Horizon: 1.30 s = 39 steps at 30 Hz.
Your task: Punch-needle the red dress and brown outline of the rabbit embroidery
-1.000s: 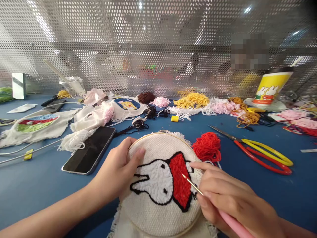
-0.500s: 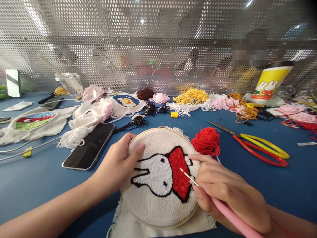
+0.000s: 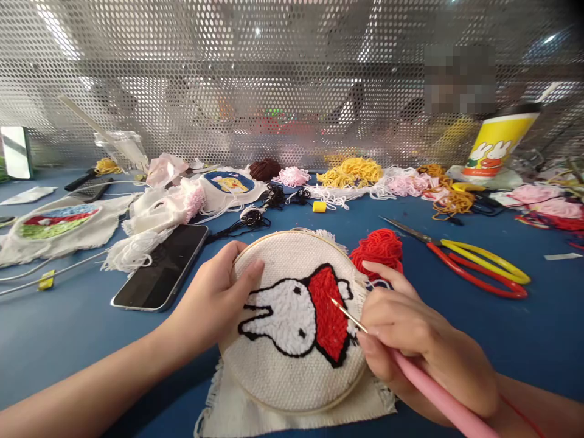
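My left hand (image 3: 223,292) grips the left rim of a round embroidery hoop (image 3: 274,389), its thumb lying on the stretched cream cloth. The cloth bears a sideways white rabbit (image 3: 287,310) outlined in black, with a red dress (image 3: 329,310) filled with yarn stitches. In my right hand (image 3: 415,340) is a punch needle (image 3: 438,389) with a pink handle and a metal shaft. Its tip lies over the red area; whether it touches the cloth I cannot tell. My right index finger is stretched out near the hoop's edge, by a ball of red yarn (image 3: 381,246).
Scissors (image 3: 460,258) with red and yellow handles lie at the right. A black phone (image 3: 162,267) lies left of the hoop. Several yarn bundles, including yellow yarn (image 3: 351,173), line the back before a perforated metal screen (image 3: 292,79). A yellow cup (image 3: 497,146) stands at the back right.
My right index finger has lifted off the cloth and stretched outward. The needle tip stays over the red area. My left hand still holds the hoop; the view has shifted slightly.
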Each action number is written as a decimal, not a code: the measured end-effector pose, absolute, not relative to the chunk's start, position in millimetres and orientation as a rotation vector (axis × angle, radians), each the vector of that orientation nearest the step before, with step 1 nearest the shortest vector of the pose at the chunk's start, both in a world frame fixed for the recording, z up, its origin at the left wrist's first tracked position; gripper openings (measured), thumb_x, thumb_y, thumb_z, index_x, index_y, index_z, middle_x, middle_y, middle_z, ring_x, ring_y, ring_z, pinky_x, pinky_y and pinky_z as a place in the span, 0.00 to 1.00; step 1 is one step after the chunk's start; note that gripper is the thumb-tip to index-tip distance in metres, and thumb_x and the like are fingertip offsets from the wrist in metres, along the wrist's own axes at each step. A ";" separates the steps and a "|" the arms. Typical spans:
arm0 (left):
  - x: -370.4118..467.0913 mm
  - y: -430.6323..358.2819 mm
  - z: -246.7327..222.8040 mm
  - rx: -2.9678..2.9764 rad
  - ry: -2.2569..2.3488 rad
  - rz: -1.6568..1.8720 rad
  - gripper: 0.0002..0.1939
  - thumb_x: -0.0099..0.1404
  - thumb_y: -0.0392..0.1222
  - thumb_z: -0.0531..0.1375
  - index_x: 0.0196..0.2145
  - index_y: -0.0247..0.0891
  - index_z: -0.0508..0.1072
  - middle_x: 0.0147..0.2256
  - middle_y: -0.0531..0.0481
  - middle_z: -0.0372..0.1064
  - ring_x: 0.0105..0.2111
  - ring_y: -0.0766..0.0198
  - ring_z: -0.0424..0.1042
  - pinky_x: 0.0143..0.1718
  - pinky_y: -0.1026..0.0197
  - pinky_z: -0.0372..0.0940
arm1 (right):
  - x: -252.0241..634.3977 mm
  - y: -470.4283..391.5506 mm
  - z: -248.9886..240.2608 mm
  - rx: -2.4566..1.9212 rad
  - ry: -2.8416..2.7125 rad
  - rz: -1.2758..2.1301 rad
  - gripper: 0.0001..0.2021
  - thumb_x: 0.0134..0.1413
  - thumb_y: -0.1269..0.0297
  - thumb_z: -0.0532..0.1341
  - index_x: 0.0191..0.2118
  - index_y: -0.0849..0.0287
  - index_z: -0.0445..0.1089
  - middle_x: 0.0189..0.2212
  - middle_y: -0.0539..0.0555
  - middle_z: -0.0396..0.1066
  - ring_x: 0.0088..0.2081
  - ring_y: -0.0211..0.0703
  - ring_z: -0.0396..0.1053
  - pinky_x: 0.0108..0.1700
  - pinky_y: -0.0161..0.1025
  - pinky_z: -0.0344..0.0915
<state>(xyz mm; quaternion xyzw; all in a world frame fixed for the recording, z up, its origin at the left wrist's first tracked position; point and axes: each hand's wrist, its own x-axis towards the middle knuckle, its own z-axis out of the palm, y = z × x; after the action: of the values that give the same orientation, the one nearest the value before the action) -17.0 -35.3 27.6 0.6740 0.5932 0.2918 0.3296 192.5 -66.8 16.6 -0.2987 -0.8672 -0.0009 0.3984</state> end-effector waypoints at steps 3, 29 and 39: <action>-17.2 -34.6 27.3 1.772 1.565 0.751 0.13 0.56 0.53 0.49 0.29 0.40 0.60 0.21 0.56 0.59 0.23 0.64 0.60 0.22 0.65 0.56 | 192.5 -68.3 17.2 -0.744 -2.240 -0.002 0.09 0.45 0.76 0.52 0.22 0.59 0.51 0.16 0.42 0.55 0.19 0.28 0.56 0.47 0.52 0.55; -16.2 -33.7 28.3 1.750 1.562 0.749 0.13 0.56 0.51 0.49 0.29 0.39 0.61 0.21 0.55 0.61 0.23 0.64 0.62 0.22 0.64 0.58 | 193.1 -64.1 8.8 -0.676 -2.053 0.187 0.04 0.49 0.71 0.54 0.28 0.59 0.56 0.19 0.46 0.60 0.21 0.31 0.59 0.44 0.51 0.63; -15.9 -33.1 29.3 1.747 1.558 0.753 0.12 0.56 0.50 0.49 0.30 0.38 0.61 0.21 0.55 0.60 0.22 0.65 0.62 0.22 0.64 0.58 | 193.2 -63.2 12.0 -0.671 -2.125 0.178 0.05 0.49 0.71 0.54 0.27 0.58 0.55 0.17 0.45 0.59 0.20 0.31 0.59 0.44 0.50 0.62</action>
<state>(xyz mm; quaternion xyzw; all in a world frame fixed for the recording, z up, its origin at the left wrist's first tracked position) -15.9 -33.1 29.3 0.6695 0.5971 0.2884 0.3348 193.2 -63.2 12.0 -0.2697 -0.8547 0.0717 0.4377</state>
